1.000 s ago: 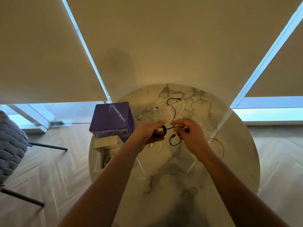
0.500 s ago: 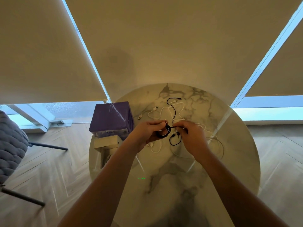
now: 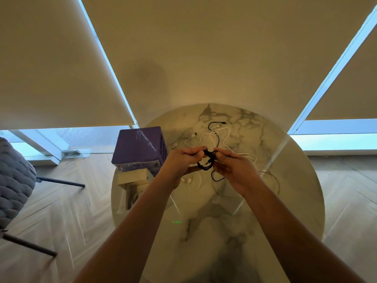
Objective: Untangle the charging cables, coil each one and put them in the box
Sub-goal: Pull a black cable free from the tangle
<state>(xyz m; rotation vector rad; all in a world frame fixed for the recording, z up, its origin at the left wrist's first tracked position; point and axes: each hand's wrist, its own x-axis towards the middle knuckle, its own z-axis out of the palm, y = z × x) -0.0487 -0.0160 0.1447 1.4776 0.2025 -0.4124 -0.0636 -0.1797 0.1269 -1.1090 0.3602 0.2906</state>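
Over the round marble table [image 3: 285, 201], my left hand [image 3: 181, 160] and my right hand [image 3: 234, 166] together pinch a small black cable coil [image 3: 206, 164], with a metal plug tip sticking up between the fingers. Behind the hands lies a tangle of white cables [image 3: 222, 135] and a second black cable [image 3: 217, 137]. A short white cable [image 3: 192, 183] rests just below my left hand. An open white box [image 3: 135, 193] stands at the table's left edge, partly hidden by my left forearm.
A purple box [image 3: 138, 148] sits at the table's left rim, just behind the white box. A grey knitted chair [image 3: 14, 180] with dark legs stands on the wooden floor at far left. Roller blinds cover the windows behind.
The black cable has been wound into a tighter small coil between both hands. The hands have drawn closer together and risen slightly.
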